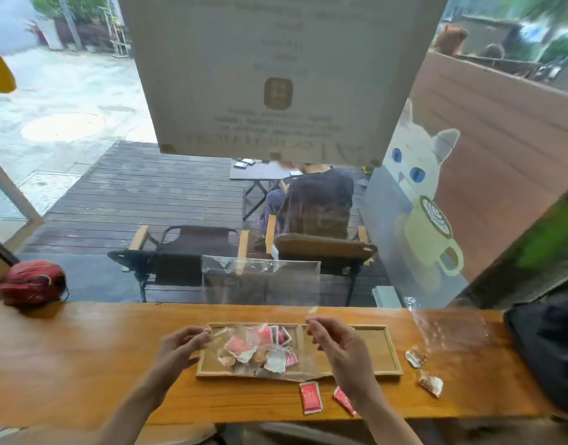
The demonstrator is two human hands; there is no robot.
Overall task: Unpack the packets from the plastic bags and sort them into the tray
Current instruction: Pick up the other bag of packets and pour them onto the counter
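Two red packets lie nearest me on the counter, a flat one [310, 397] and a slanted one [344, 400], both just on my side of the tray [392, 358] and not yet sorted. My left hand [179, 346] and my right hand [338, 345] are each pinched shut on an upper corner of the clear bag [260, 281], the left at the tray's left end and the right over its middle divider, so the bag stands up behind the tray like a sheet. Below it, a heap of packets [260, 350], red, pale and brownish, sits in the tray's left compartment, seemingly on or under a fold of plastic; I cannot tell whether any are still inside the bag. The right compartment looks bare. To do this well, I judge I should keep both pinches firm and lift straight up with a small shake, mouth kept over the tray, so nothing spills past the rim as those near two seem to have done. Right of the tray lie two more packets [416, 357] [432, 383], with another crumpled bag [449, 329] beyond them. Far left of the tray, at the counter's back edge, sits a red bundle [32, 282].
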